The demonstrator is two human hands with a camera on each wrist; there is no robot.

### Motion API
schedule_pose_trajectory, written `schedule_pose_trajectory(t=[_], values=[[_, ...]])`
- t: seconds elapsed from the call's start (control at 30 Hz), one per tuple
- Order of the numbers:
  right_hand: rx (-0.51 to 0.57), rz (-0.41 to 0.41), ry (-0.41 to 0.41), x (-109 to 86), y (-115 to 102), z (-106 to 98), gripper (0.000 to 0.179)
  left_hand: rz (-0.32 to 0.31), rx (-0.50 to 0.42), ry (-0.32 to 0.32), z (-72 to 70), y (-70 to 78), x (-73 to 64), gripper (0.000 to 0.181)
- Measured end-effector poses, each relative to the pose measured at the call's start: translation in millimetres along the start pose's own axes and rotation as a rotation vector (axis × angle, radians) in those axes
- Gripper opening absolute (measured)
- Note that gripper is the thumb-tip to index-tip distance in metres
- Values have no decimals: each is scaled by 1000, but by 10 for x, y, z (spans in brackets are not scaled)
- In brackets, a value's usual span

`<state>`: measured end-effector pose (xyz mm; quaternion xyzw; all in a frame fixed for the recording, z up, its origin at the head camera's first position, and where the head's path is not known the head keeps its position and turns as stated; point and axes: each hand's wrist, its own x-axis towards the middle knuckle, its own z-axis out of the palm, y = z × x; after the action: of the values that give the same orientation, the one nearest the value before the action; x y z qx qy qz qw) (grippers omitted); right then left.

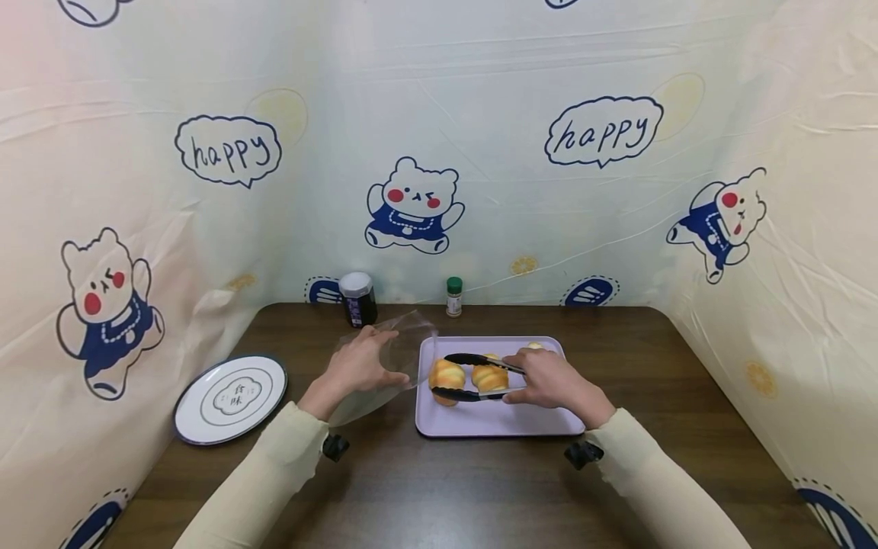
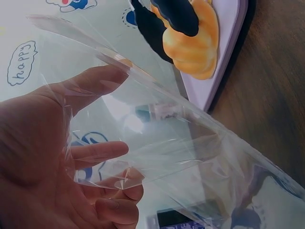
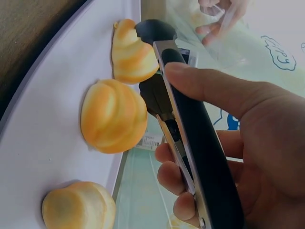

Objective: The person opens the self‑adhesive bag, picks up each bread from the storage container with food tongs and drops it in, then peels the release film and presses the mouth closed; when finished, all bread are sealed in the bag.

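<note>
My left hand [image 1: 360, 362] holds a clear plastic bag [image 1: 410, 345] beside the tray, its thumb and index finger spread apart. In the left wrist view the bag's film [image 2: 167, 138] lies over the fingers, some of them curled. With my right hand [image 1: 549, 377] I grip black-and-silver tongs [image 3: 202, 143], thumb on one arm and fingers round the other. The tongs' dark tips stand on either side of a bread roll [image 1: 447, 372] at the tray's left; whether they squeeze it I cannot tell. A second bread roll [image 3: 113, 117] and a third bread roll [image 3: 78, 207] sit beyond.
The lilac tray [image 1: 507, 421] lies on the dark wooden table [image 1: 439, 488]. At the left is a white plate [image 1: 199, 412] with a dark rim. A dark jar [image 1: 359, 301] and a small green-capped bottle [image 1: 454, 297] stand at the back, before a printed cloth [image 1: 494, 206].
</note>
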<state>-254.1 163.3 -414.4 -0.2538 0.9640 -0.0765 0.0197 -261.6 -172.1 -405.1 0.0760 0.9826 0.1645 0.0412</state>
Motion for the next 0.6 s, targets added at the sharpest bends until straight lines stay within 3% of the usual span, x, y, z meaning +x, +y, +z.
schedule_pose_trajectory(t=[0.37, 0.6], values=[[38, -9, 31, -27, 32, -11, 62, 5, 8, -3, 9, -21, -6, 92], [100, -32, 86, -173, 130, -236, 62, -1, 5, 0, 11, -28, -20, 94]])
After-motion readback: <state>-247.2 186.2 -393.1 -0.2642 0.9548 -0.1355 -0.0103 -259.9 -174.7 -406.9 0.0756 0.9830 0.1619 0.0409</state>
